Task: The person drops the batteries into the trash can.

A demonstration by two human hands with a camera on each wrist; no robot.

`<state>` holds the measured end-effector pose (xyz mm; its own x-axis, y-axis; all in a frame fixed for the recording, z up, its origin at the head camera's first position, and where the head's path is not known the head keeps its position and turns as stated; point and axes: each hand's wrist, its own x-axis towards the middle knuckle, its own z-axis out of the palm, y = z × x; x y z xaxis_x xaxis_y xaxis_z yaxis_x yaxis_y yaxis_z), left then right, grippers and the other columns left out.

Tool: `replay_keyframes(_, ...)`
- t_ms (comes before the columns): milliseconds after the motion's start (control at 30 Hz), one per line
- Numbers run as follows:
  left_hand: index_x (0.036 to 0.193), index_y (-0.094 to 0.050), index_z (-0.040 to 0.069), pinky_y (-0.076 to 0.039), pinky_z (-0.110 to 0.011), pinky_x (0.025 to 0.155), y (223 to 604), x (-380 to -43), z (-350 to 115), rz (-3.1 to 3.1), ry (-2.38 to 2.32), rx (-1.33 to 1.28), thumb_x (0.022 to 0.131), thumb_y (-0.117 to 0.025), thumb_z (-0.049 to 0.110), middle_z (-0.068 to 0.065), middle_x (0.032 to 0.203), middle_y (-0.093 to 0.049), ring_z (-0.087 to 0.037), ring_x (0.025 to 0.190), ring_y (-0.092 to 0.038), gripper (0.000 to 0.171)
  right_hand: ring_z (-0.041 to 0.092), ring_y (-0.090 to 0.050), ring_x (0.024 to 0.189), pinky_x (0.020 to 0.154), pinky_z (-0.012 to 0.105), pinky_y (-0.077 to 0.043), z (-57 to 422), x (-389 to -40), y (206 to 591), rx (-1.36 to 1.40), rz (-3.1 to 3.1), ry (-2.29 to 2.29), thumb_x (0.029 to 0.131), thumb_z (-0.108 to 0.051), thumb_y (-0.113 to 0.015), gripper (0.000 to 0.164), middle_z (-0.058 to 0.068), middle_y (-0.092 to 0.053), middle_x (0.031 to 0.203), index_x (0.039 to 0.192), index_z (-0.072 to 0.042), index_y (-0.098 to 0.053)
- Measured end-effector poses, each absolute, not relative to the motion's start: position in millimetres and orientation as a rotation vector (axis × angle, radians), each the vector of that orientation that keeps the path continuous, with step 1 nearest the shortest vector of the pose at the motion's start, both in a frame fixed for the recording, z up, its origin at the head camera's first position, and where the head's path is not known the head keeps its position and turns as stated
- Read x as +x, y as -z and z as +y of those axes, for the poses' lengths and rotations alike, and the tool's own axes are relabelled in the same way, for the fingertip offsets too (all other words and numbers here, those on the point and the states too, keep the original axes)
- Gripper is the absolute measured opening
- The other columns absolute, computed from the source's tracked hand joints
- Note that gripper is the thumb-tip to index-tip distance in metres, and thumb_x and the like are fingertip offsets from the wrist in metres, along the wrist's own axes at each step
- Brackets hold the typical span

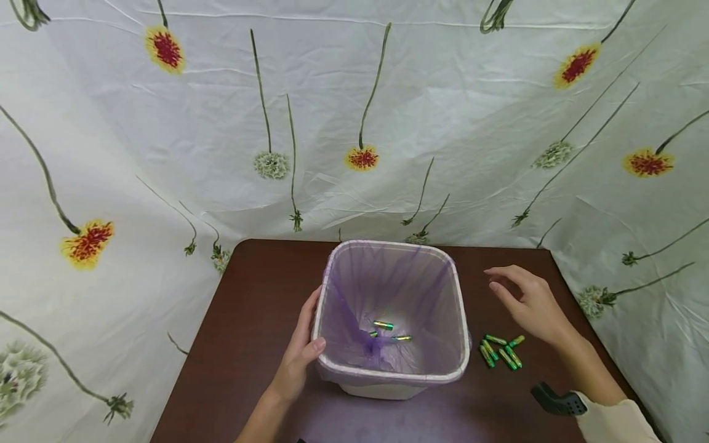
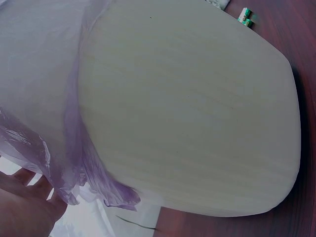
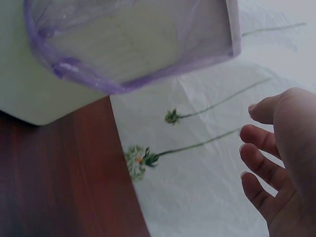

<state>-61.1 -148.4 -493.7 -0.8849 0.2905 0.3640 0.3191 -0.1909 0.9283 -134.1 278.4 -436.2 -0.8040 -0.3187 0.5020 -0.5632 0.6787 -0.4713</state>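
A white waste bin (image 1: 382, 391) lined with a thin purple bag (image 1: 344, 307) stands upright in the middle of the table. My left hand (image 1: 296, 363) grips its left side, thumb over the rim and fingers along the outside; the left wrist view has those fingers against the bag's loose edge. Three green-and-yellow batteries (image 1: 383, 325) lie at the bottom of the bin. Several more batteries (image 1: 495, 339) lie in a loose group to its right. Above and beyond that group, my right hand (image 1: 534, 301) hovers with loosely bent fingers, holding nothing.
The dark brown table (image 1: 255, 307) has its back edge close to a white cloth (image 1: 310, 203) printed with flowers. This cloth also hangs along both sides. A black band (image 1: 556, 401) sits at the right wrist, by a cream sleeve (image 1: 615, 421).
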Motion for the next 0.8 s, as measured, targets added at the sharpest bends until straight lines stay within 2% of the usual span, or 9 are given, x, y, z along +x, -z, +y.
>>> replay_keyframes(167,0.167,-0.012,0.017,-0.025,-0.028,0.115,493,-61,-148,-1.980,2.293,-0.753,0.097,-0.045,0.018,-0.012,0.169,-0.013,-0.028,0.149,-0.022,0.077,0.006,-0.061,0.090,0.075,0.019,-0.045,288,-126,452,0.586,-2.551,-0.910,0.096,0.000,-0.070,0.027,0.002,-0.071,0.105,0.122,-0.007,-0.072)
replay_keyframes(400,0.167,-0.012,0.017,-0.024,-0.027,0.116,493,-62,-148,-1.974,2.291,-0.755,0.097,-0.045,0.018,-0.012,0.169,-0.012,-0.028,0.149,-0.022,0.078,0.008,-0.059,0.078,0.066,0.017,-0.046,297,-116,479,0.470,-2.576,-0.987,0.098,-0.002,-0.069,0.024,0.004,-0.068,0.099,0.122,-0.006,-0.072)
replay_keyframes(800,0.167,-0.013,0.019,-0.024,-0.027,0.116,493,-62,-148,-1.984,2.292,-0.734,0.096,-0.046,0.018,-0.011,0.169,-0.014,-0.028,0.149,-0.022,0.078,0.006,-0.061,0.088,0.070,0.015,-0.047,317,-101,513,0.329,-2.621,-0.993,0.101,-0.004,-0.066,0.023,0.011,-0.070,0.109,0.123,-0.003,-0.071)
